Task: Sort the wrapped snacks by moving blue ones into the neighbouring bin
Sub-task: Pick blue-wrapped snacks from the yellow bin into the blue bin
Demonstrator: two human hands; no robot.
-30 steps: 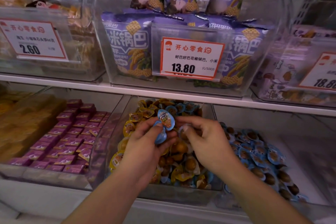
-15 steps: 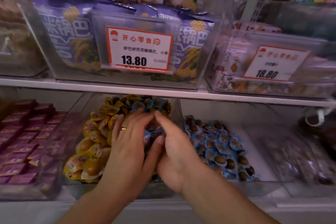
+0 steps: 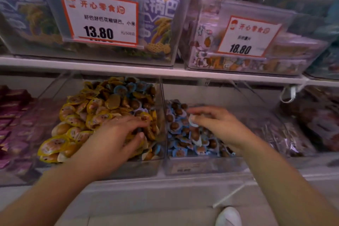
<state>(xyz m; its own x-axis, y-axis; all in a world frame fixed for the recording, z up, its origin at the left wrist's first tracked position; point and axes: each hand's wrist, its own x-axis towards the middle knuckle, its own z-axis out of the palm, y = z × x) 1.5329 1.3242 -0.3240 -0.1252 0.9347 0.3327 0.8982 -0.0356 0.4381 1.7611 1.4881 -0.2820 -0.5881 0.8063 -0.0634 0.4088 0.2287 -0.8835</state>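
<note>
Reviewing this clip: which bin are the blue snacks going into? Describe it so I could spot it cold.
On the lower shelf, under the price tag reading 18.80, sits a clear bin, right of the bin heaped with yellow wrappers. The right hand is over it. Only it holds almost entirely blue-wrapped snacks.

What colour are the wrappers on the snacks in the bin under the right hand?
Blue, with brown snacks showing through. The blue-wrapped snacks show best in the head view.
</note>
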